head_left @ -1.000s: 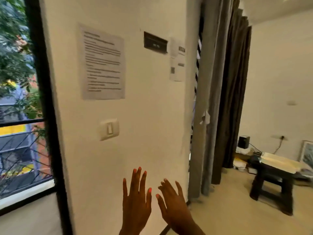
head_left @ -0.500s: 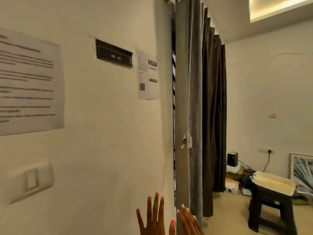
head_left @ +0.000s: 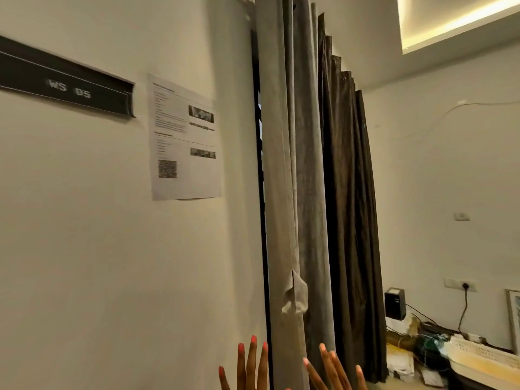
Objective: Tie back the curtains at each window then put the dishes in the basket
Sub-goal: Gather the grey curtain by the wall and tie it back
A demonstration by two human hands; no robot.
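Observation:
A grey curtain (head_left: 298, 170) hangs full length in straight folds beside the wall, with a darker brown curtain (head_left: 351, 192) behind it further right. A small flap of fabric (head_left: 294, 296) sticks out from the grey curtain's front edge. My left hand (head_left: 247, 367) is raised at the bottom edge, fingers straight and spread, just left of the grey curtain. My right hand (head_left: 332, 370) is raised too, fingers spread, in front of the curtain's lower folds. Neither hand holds anything. A pale slatted basket (head_left: 484, 358) shows at the lower right.
A white wall (head_left: 112, 249) fills the left, with a black nameplate (head_left: 64, 85) and a printed sheet (head_left: 184, 139). At the lower right lie a black box (head_left: 395, 303), cables, papers and a framed picture (head_left: 513, 319) by a wall socket (head_left: 461, 285).
The view has moved closer to the curtains and tilted up. Both hands have sunk to the bottom edge, the right one now in front of the grey curtain.

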